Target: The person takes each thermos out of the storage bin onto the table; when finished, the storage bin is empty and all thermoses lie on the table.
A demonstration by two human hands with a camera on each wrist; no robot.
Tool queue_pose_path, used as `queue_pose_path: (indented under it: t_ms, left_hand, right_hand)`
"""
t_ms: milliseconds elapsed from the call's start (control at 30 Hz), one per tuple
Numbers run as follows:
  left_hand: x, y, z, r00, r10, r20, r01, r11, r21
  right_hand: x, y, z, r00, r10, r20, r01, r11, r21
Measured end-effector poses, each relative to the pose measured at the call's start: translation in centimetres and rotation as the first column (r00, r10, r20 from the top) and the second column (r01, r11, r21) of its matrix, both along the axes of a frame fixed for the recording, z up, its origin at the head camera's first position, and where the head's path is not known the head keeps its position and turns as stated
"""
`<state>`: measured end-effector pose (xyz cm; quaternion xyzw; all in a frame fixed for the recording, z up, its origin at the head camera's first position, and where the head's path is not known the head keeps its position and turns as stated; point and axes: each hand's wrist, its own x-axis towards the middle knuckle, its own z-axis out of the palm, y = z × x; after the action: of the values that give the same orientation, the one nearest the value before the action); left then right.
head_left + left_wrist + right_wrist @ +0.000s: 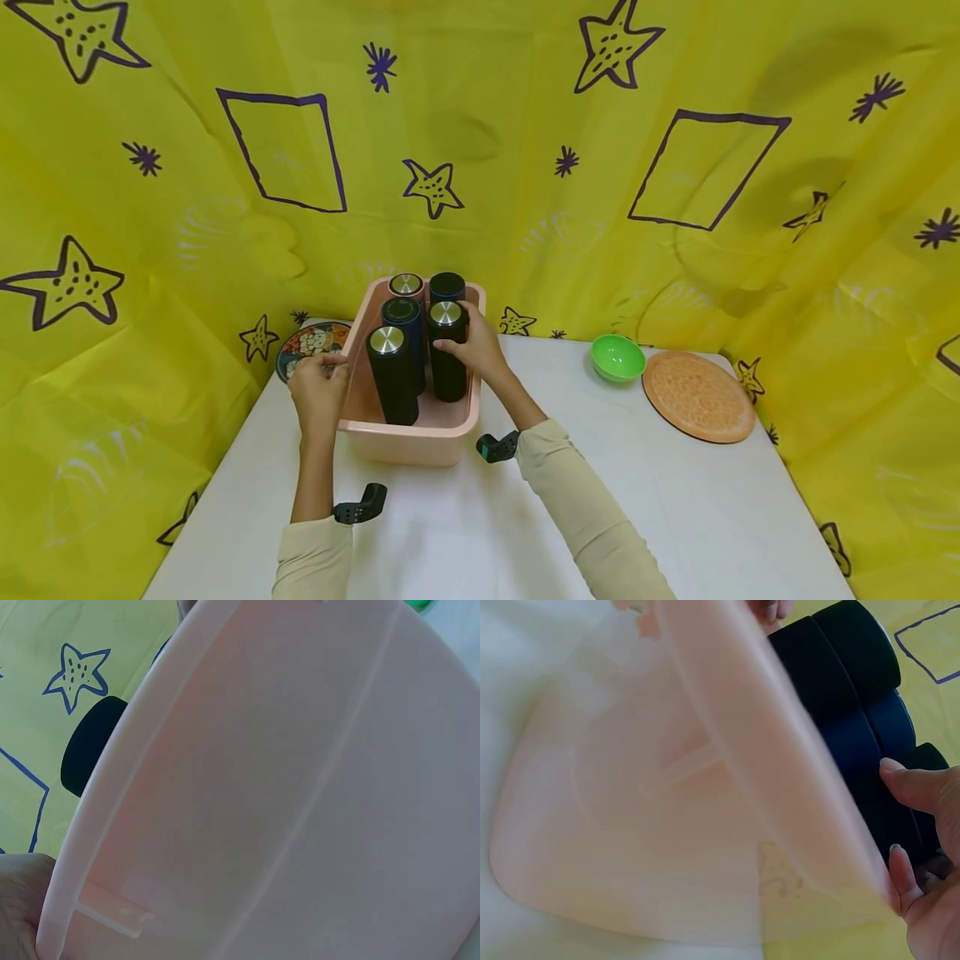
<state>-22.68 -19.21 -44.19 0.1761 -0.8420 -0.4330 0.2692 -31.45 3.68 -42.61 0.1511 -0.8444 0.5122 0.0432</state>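
Several dark insulated bottles stand upright in a pink plastic tub (405, 446). My right hand (477, 342) grips the upper part of a black bottle (450, 379) with a silver-topped lid, at the tub's right side. At the left rim my left hand (318, 396) holds the tub's edge with bent fingers. Another black bottle (393, 383) stands at the front left, a dark blue bottle (411, 333) behind it. Farther back are a silver-topped bottle (406, 285) and a dark-lidded bottle (447, 287). In the right wrist view, the right thumb (911, 784) lies against the gripped bottle.
Left of the tub, partly hidden, lies a colourful patterned round mat (300, 346). On the right of the white table (600, 500) are a green bowl (618, 358) and a round brown board (697, 396). A yellow patterned curtain (495, 242) hangs behind and at both sides.
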Motion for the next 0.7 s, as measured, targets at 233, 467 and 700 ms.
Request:
queue_pose_path:
  t_ms: [233,467,700]
  left_hand:
    - [-0.02,0.17,-0.35,1.0,0.006,0.007,-0.006,1.0,0.016]
    - [0.04,0.2,-0.34,1.0,0.008,0.0,-0.008,1.0,0.009]
    - [0.04,0.11,-0.41,1.0,0.012,-0.012,-0.012,1.0,0.003]
  right_hand:
    - [0.17,0.05,-0.07,1.0,-0.028,0.012,0.028,0.999,0.022]
    - [0.28,0.12,0.22,0.999,-0.029,0.021,0.028,0.999,0.027]
    - [0.27,0.11,0.19,1.0,-0.001,-0.024,0.004,0.995,0.097]
